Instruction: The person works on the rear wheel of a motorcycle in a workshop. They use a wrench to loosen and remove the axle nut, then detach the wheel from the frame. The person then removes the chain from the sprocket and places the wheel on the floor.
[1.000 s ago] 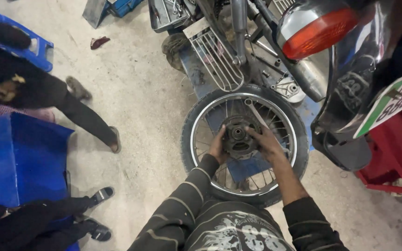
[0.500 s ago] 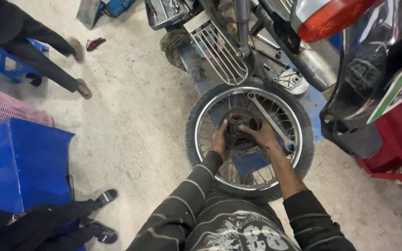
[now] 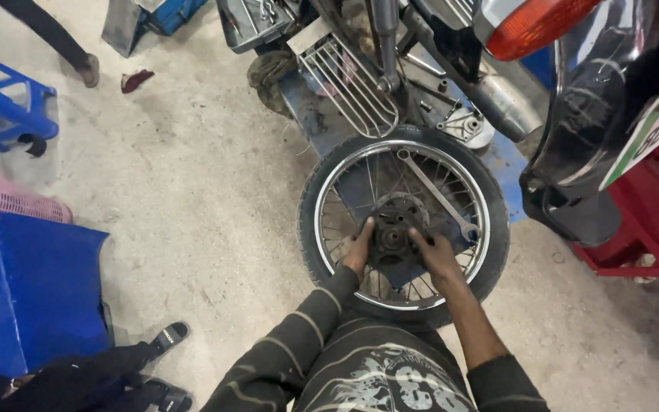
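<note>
A blue plastic panel lies far left on the concrete floor. My left hand and right hand press curled fingers against either side of the dark metal hub of the spoked motorcycle wheel, lying flat below the motorcycle's chrome exhaust pipe

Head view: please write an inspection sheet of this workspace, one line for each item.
Surface: dusty concrete floor.
Job's things: spoked wheel flat on floor; dark hub at centre.
Clutter: long spanner on spokes; red scrap.
Grips: left hand and right hand hold hub from both sides.
Cables: nothing seen.
Surroundings: motorcycle, blue stool, red frame, another person's sandalled feet.
</note>
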